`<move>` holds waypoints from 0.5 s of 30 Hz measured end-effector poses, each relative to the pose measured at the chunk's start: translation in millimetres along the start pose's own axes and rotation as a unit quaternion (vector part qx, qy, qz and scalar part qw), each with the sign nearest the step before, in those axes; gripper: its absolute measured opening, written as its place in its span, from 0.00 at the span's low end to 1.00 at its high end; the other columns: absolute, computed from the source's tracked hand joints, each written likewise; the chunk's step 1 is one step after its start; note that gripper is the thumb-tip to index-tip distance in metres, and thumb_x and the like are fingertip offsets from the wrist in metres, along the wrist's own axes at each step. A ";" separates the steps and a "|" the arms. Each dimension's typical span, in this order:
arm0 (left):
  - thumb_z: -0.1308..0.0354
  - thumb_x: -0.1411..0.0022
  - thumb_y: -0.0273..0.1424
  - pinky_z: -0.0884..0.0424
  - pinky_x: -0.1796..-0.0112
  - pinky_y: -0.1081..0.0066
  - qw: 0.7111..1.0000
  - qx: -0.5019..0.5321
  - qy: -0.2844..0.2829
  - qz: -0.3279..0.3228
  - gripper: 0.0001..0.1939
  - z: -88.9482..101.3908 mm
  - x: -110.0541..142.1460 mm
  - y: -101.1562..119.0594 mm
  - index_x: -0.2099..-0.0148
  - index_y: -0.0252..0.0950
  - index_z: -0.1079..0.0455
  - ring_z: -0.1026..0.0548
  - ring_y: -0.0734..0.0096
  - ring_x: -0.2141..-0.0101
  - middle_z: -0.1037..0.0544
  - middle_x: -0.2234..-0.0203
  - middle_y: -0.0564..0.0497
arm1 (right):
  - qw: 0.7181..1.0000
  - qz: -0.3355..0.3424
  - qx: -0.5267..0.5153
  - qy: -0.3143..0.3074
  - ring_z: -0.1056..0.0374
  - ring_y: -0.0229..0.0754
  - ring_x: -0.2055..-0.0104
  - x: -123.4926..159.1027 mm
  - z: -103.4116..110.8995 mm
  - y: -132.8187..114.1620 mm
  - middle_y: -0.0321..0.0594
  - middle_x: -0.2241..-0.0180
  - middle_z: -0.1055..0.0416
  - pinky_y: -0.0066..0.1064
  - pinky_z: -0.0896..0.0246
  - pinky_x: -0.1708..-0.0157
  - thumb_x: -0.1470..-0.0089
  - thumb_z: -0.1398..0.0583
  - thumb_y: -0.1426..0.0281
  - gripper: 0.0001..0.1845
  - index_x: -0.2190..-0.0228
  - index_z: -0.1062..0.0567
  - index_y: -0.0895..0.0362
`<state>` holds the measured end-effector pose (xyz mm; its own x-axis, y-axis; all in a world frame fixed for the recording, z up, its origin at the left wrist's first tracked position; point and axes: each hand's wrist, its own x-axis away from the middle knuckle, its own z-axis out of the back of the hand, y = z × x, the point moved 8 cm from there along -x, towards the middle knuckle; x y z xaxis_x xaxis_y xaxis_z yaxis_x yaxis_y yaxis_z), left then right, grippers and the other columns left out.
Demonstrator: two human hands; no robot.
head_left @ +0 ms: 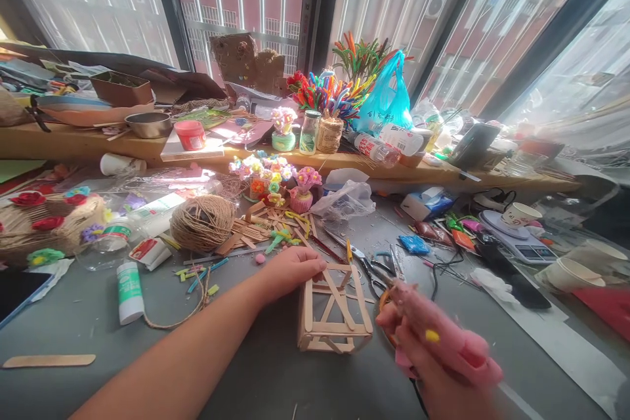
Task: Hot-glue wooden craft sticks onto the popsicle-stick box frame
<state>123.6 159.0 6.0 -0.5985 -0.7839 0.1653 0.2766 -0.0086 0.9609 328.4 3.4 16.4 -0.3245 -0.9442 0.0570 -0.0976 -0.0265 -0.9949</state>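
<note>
Stick frame (338,302) sits on the gray table (258,377), and the left hand (290,270) pinches its far left corner. Just to the right, the right hand (420,357) is curled around a pink glue gun (455,341), a little apart from the sticks. That hand is blurry, so I can't quite tell where each finger goes. Scissors (365,265) lie near the frame's far right side. Farther off are a big string ball (201,223) on the left and a scale (516,246) with a cup (520,214) on the right.
</note>
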 end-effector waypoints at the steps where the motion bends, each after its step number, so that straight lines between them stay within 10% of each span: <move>1: 0.41 0.42 0.48 0.37 0.63 0.66 1.000 -0.001 0.000 0.001 0.19 0.1 -0.1 -0.2 0.71 0.36 0.27 0.30 0.64 0.68 0.26 0.74 0.52 | 0.996 0.064 0.057 -0.031 0.28 0.50 0.65 0.8 -1.9 -11.7 0.41 0.60 0.17 0.38 0.28 0.67 0.47 0.26 0.60 0.16 0.55 0.11 0.41; 5: 0.42 0.43 0.48 0.37 0.62 0.66 1.000 -0.006 0.001 0.002 0.19 -0.1 -0.5 0.6 0.71 0.37 0.27 0.30 0.63 0.68 0.25 0.74 0.52 | 0.944 0.220 0.198 -0.145 0.25 0.63 0.51 9.7 -27.3 -37.7 0.39 0.63 0.13 0.51 0.30 0.47 0.46 0.29 0.64 0.14 0.58 0.10 0.35; 15: 0.41 0.41 0.48 0.36 0.62 0.66 1.000 -0.015 -0.001 -0.002 0.19 -0.3 -1.5 -2.3 0.71 0.37 0.27 0.29 0.63 0.69 0.25 0.74 0.52 | 0.952 0.180 0.210 -0.134 0.27 0.59 0.55 7.6 -48.2 -47.3 0.40 0.63 0.14 0.45 0.31 0.52 0.46 0.32 0.64 0.14 0.59 0.10 0.38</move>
<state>124.1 160.0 3.5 -0.6010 -0.7825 0.1624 0.2970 -0.0300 0.9544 285.2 13.3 67.9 -0.0092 -0.9650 -0.2620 0.3780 0.2392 -0.8944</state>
